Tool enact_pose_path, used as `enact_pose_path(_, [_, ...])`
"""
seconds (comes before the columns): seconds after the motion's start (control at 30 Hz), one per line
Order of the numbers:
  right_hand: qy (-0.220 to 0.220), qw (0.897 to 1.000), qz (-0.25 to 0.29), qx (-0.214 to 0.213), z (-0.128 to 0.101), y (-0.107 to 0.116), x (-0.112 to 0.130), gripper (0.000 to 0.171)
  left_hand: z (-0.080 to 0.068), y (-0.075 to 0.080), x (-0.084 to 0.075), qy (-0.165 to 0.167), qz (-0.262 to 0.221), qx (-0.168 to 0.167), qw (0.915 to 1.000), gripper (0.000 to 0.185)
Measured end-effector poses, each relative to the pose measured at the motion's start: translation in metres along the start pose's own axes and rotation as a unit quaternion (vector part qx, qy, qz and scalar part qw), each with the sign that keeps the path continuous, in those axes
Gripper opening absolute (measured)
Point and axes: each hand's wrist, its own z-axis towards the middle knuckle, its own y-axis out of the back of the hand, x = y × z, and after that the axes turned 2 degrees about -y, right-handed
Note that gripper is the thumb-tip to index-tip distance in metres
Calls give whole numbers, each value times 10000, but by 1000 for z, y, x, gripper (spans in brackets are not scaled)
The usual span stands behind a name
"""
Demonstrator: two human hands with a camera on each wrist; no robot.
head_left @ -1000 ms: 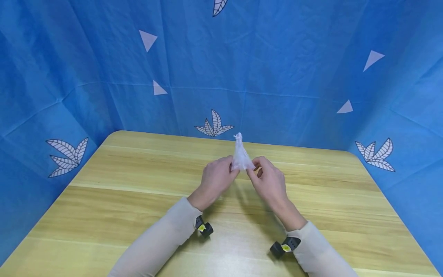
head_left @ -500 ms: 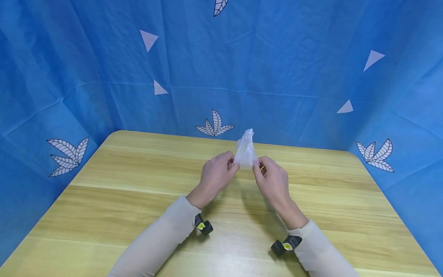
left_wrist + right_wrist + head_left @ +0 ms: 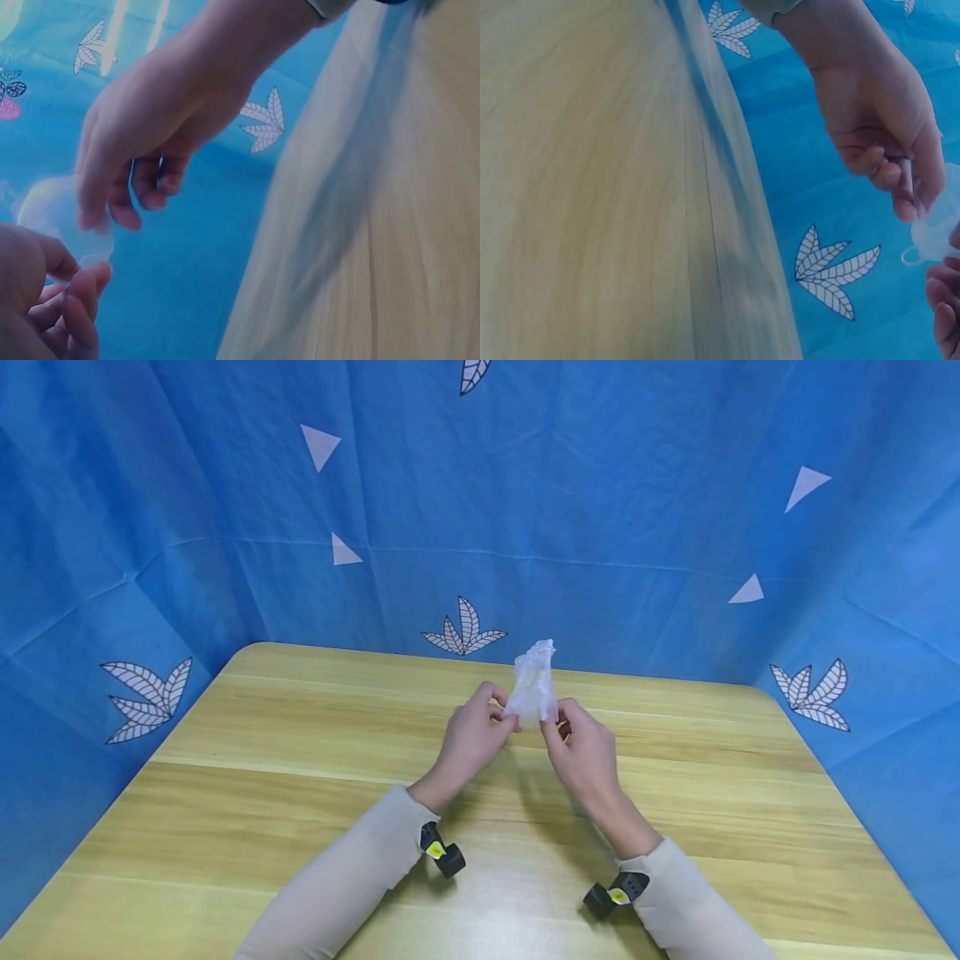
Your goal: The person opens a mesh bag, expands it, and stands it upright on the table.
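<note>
A piece of thin, translucent white plastic film (image 3: pixel 534 681) stands up crumpled between both hands, above the far middle of the table in the head view. My left hand (image 3: pixel 471 735) pinches its lower left edge. My right hand (image 3: pixel 585 752) pinches the lower right edge between thumb and forefinger. In the left wrist view the film (image 3: pixel 56 210) looks rounded and sheer, with my left hand (image 3: pixel 45 300) below it and my right hand (image 3: pixel 165 105) above. The right wrist view shows a small thin loop at the edge of the film (image 3: pixel 934 229).
A light wooden table (image 3: pixel 262 743) with rounded far corners spreads under both arms. Blue curtain (image 3: pixel 622 510) with leaf and triangle prints hangs behind it and along both sides. Each wrist wears a strap with a small black camera, such as the left wrist camera (image 3: pixel 450 860).
The film has gone from a narrow, gathered peak to a wider, looser sheet. Both hands parted slightly, then came a little closer; the left fingers have lifted.
</note>
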Motion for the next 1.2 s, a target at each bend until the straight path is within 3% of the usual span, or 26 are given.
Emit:
enact_pose_path(0.17, [65,10000,2,-9,0,-1,2,30,0,2,0,-208,880,-514,9946,17])
enact_pose_path(0.3, [246,9995,190,-90,0,0,4,36,-1,3,2,-552,1435,-792,9849,17])
enact_pose_path(0.47, [223,9981,582,-30,1,1,2,31,0,5,7,-981,1951,-989,9708,18])
enact_pose_path(0.63, [-61,9929,1184,-88,3,2,-2,23,1,5,10,-1554,2430,-1198,9500,20])
enact_pose_path(0.8, [-350,9873,1539,-167,5,5,-2,21,0,5,12,-1925,2580,-1409,9362,17])
enact_pose_path(1.07, [-927,9806,1727,-96,6,7,-3,18,1,4,13,-2214,2349,-1411,9359,17])
enact_pose_path(1.2, [-1108,9768,1827,-130,8,13,5,16,4,6,13,-2088,2079,-1065,9497,32])
